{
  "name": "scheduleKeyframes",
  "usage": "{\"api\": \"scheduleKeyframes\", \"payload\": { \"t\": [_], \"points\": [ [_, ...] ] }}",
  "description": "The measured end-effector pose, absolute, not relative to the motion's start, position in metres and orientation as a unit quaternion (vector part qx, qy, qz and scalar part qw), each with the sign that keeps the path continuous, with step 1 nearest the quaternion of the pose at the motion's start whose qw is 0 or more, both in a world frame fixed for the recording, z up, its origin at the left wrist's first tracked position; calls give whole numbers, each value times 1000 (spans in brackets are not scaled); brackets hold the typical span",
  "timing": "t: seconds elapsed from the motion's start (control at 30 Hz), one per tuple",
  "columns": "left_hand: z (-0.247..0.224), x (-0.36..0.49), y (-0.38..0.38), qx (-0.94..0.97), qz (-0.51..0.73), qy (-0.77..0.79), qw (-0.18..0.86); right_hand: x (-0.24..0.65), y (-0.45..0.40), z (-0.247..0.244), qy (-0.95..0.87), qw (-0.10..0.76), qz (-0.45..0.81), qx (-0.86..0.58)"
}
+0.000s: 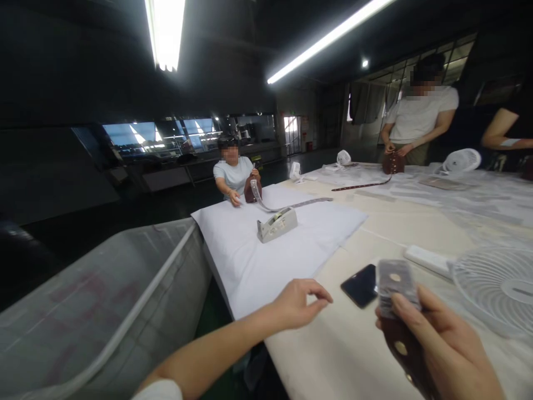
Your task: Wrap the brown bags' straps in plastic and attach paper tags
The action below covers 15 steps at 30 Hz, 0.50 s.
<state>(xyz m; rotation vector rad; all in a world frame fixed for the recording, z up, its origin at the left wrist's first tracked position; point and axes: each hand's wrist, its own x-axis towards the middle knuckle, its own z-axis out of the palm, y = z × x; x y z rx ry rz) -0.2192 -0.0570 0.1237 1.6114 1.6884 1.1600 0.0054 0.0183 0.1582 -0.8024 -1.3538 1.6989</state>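
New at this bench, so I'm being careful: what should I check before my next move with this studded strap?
1. Right hand grips the studded leather strap: ok, held between thumb and fingers.
2. Left hand is free: ok, it holds nothing.
3. Wrapped strap end is secure: cannot tell, the translucent wrapping is blurred.
4. Black phone sits away from the strap: not ok, it lies close beside it.
5. Tape dispenser stands steady: ok, upright on the white cloth.
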Motion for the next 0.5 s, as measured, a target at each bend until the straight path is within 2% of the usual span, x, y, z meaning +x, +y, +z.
{"api": "scheduleKeyframes", "payload": {
  "t": [0.17, 0.37, 0.5],
  "points": [
    [146, -150, -54, 454, 609, 465, 455, -8, 9, 164, -589, 412, 641, -269],
    [154, -141, -41, 354, 688, 348, 529, -2, 11, 160, -643, 366, 625, -248],
    [162, -132, -47, 285, 738, 320, 521, -1, 21, 155, -738, 373, 526, -199]
  ]
}}
